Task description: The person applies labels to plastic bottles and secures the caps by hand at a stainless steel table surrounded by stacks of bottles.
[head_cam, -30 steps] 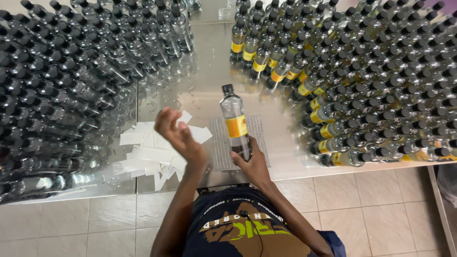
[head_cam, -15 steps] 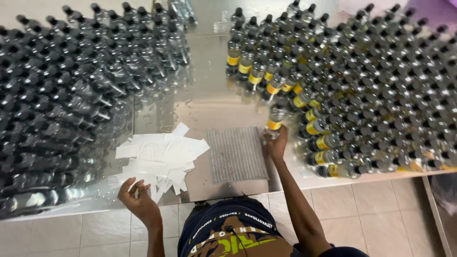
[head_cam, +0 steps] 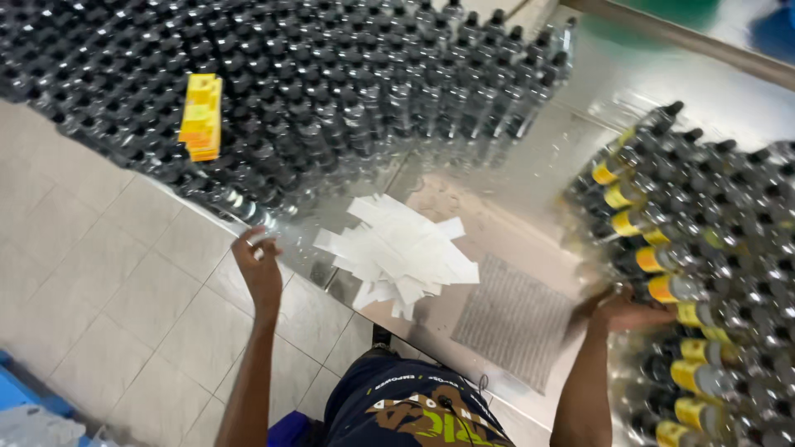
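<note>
Steel table [head_cam: 530, 124] crowded with capped bottles [head_cam: 331, 91]

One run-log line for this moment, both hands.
left hand: at table edge, pinching white strip | right hand: on labelled bottles | paper strips, grey mat between

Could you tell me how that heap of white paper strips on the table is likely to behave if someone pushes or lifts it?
The white paper strips look thin and flat, so probably light and floppy. They lie loosely criss-crossed, so a push would likely scatter them. The shiny metal table may let them slide easily.
</note>
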